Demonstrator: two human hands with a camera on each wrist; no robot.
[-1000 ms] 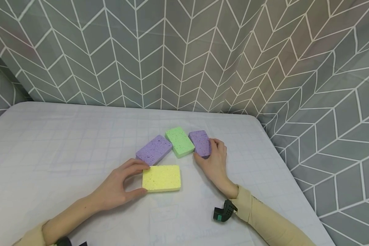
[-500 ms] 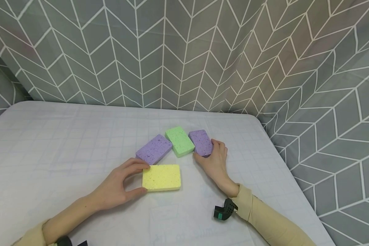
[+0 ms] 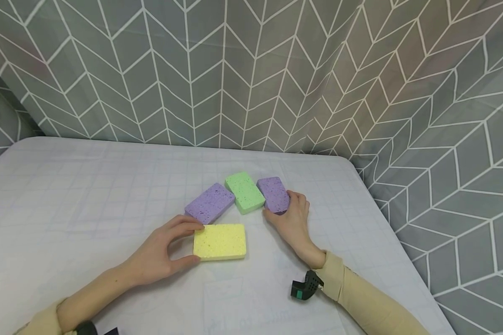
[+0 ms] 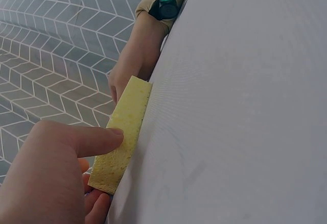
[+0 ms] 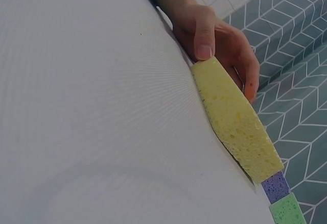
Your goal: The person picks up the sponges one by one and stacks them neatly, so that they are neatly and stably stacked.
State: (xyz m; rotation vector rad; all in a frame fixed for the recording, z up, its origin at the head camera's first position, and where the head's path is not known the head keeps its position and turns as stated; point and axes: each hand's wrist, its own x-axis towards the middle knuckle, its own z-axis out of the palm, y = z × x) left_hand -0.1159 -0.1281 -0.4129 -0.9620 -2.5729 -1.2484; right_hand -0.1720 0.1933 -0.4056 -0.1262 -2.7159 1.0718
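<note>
A yellow sponge (image 3: 220, 242) lies flat on the white-covered table, nearest the person. My left hand (image 3: 161, 253) pinches its left end, thumb (image 4: 104, 140) on the near side and fingers on the far side. Behind it is a purple sponge (image 3: 210, 203) set at a slant, close to the left fingertips. A green sponge (image 3: 245, 193) touches that one's right end. Further right, my right hand (image 3: 293, 221) grips a second purple sponge (image 3: 274, 194) by its near right corner, thumb at the near edge. In the right wrist view the yellow sponge (image 5: 237, 122) hides much of the row behind.
The white tablecloth (image 3: 109, 186) bears a faint grid. A grey curtain (image 3: 243, 74) with white chevron lines hangs behind the table's back edge and along its right side. Black devices are strapped at both wrists, the right one (image 3: 307, 285) low over the table.
</note>
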